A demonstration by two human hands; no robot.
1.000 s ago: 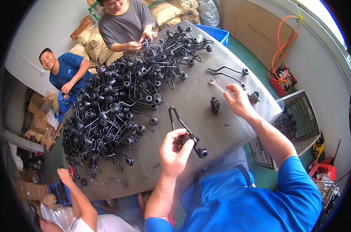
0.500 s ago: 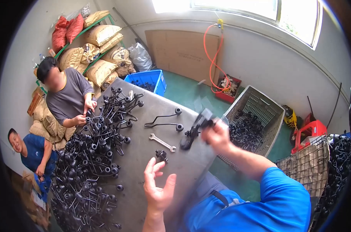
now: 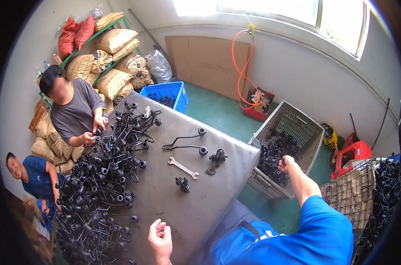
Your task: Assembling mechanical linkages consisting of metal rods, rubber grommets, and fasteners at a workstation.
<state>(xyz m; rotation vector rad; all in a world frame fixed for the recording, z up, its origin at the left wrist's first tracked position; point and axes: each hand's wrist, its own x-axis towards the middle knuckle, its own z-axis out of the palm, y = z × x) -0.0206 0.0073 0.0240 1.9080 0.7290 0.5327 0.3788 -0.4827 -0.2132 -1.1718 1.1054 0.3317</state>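
Flanking table (image 3: pixel 218 190): crate (image 3: pixel 307 125), green floor (image 3: pixel 218 111)

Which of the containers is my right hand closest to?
The grey slatted plastic crate holding black parts: your right hand appears over its near side. The blue bin, red box and wire basket are all farther away.

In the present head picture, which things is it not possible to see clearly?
Head view, right hand: its curled fingers hide whether it holds anything.
Head view, grey crate: small black parts cover its bottom.
Head view, pile of black rods: the lower edge cuts it off.
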